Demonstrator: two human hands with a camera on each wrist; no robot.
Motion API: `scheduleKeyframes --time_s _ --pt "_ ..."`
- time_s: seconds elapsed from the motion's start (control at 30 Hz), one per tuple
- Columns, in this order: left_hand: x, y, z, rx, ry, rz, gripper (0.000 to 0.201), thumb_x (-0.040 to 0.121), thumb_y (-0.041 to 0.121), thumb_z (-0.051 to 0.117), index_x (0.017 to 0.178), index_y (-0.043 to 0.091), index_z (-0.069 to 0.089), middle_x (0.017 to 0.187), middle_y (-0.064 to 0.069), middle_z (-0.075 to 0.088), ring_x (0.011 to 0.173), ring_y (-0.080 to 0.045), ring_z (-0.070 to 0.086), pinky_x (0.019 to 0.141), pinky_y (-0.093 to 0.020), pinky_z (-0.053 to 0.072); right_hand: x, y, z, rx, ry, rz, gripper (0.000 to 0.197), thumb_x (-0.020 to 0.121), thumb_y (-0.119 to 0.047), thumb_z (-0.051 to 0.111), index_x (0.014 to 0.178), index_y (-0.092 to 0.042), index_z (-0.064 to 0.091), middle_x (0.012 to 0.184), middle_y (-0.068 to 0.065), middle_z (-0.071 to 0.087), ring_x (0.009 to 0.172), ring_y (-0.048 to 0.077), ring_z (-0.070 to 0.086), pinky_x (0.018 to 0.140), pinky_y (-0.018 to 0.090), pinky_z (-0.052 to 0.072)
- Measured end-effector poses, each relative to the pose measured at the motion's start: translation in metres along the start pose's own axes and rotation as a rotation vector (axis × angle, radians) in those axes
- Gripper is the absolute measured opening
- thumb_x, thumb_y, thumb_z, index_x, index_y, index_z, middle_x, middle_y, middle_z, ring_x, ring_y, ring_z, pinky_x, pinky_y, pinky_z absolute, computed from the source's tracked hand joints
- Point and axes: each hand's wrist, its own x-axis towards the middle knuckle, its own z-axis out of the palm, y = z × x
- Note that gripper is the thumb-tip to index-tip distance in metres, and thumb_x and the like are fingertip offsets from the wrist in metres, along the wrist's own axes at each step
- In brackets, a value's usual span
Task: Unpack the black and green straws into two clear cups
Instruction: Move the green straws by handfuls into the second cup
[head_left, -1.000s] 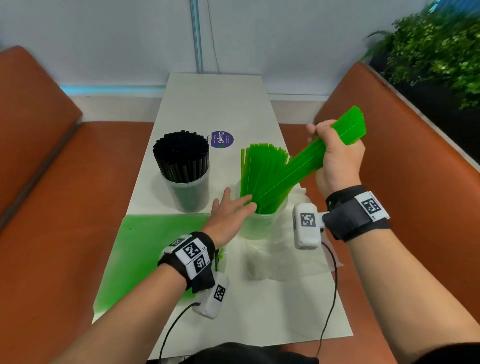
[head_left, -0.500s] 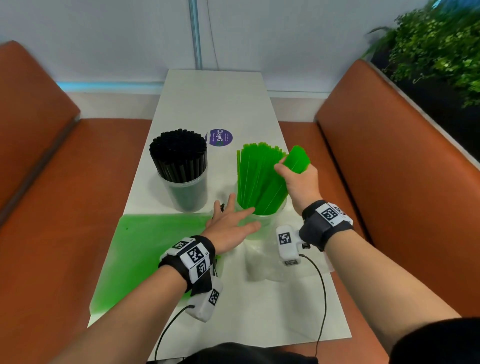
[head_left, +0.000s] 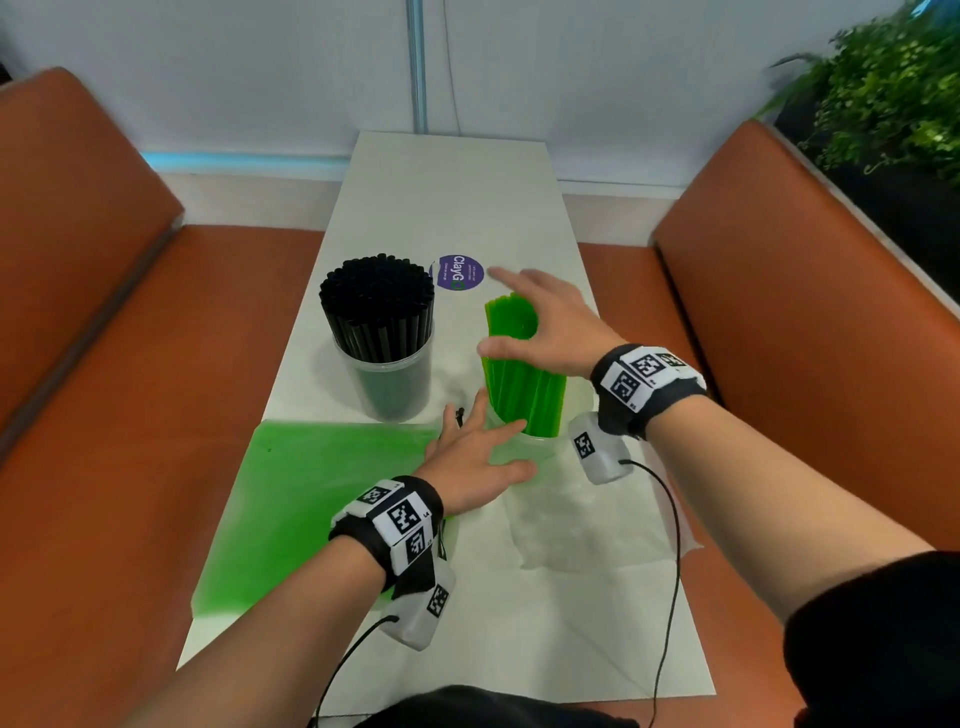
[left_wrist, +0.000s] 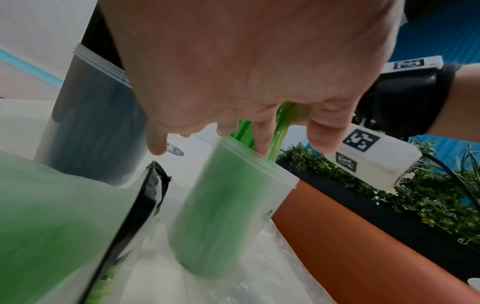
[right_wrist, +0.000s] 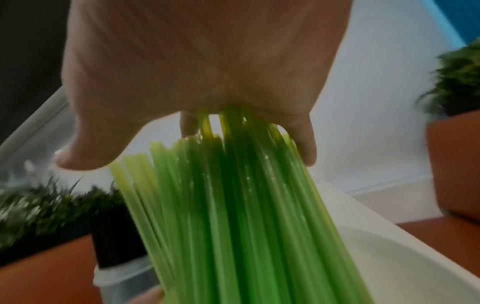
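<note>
Black straws (head_left: 376, 306) fill a clear cup (head_left: 392, 387) at the left of the white table (head_left: 452, 197). To its right, green straws (head_left: 522, 387) stand in a second clear cup (head_left: 524, 449). My right hand (head_left: 537, 325) lies open on the tops of the green straws (right_wrist: 233, 205), fingers spread. My left hand (head_left: 496, 444) is open too, its straight fingers touching the near left side of the green-straw cup (left_wrist: 233, 205).
A flat green plastic bag (head_left: 322, 493) lies at the near left, crumpled clear wrap (head_left: 576, 530) at the near right. A purple round sticker (head_left: 460, 273) sits behind the cups. Orange benches (head_left: 779, 338) flank the table; plants (head_left: 893, 93) stand at the far right.
My right hand brought the bundle of green straws down into the cup, let go of it and now rests spread on the tops. The left hand stayed by the cup.
</note>
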Motion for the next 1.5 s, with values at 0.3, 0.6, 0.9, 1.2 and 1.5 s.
scheduleKeyframes --time_s 0.3,0.6,0.9,1.2,1.5 --pt "-0.002 0.003 0.001 0.037 -0.005 -0.017 0.069 0.086 0.056 0.056 0.149 0.052 0.027 0.163 0.012 -0.020 0.149 -0.027 -0.024 0.120 -0.058 0.001 0.000 -0.009 0.024 -0.230 0.255 -0.050 0.039 0.082 -0.049 0.059 0.116 -0.029 0.054 0.112 0.004 0.053 0.108 0.026 0.043 0.089 0.046 0.046" --pt "-0.002 0.006 0.002 0.072 -0.016 -0.023 0.070 0.087 0.056 0.057 0.149 0.052 0.026 0.163 0.011 -0.020 0.150 -0.026 -0.022 0.119 -0.057 0.002 -0.010 0.006 0.020 -0.305 0.352 0.071 0.045 0.084 -0.060 0.054 0.119 -0.031 0.054 0.122 0.005 0.049 0.114 0.028 0.039 0.092 0.043 0.039" --pt "-0.004 -0.023 -0.017 -0.046 0.320 -0.045 0.054 0.087 0.025 0.066 0.138 0.037 0.051 0.155 -0.007 0.034 0.143 -0.030 0.025 0.117 -0.043 0.025 -0.018 -0.029 0.011 0.034 0.608 -0.097 0.036 0.088 -0.041 0.057 0.118 -0.022 0.060 0.122 0.003 0.052 0.118 0.021 0.043 0.103 0.028 0.030" --pt "-0.009 -0.059 -0.003 -0.055 0.275 -0.249 0.066 0.082 0.014 0.067 0.143 0.021 0.044 0.083 -0.001 0.064 0.083 -0.023 0.064 0.080 -0.035 0.055 -0.044 -0.067 0.077 0.517 0.167 -0.036 0.019 0.082 -0.005 0.055 0.077 -0.019 0.066 0.069 -0.005 0.067 0.070 0.017 0.067 0.069 0.035 0.058" --pt "-0.029 -0.052 -0.039 -0.280 0.475 -0.117 0.053 0.083 0.009 0.067 0.132 0.027 0.056 0.081 0.000 0.059 0.068 -0.011 0.055 0.064 -0.018 0.043 -0.057 -0.059 0.147 0.309 -0.183 0.068 0.020 0.081 0.004 0.052 0.065 -0.006 0.060 0.065 0.008 0.058 0.063 0.026 0.054 0.060 0.028 0.040"
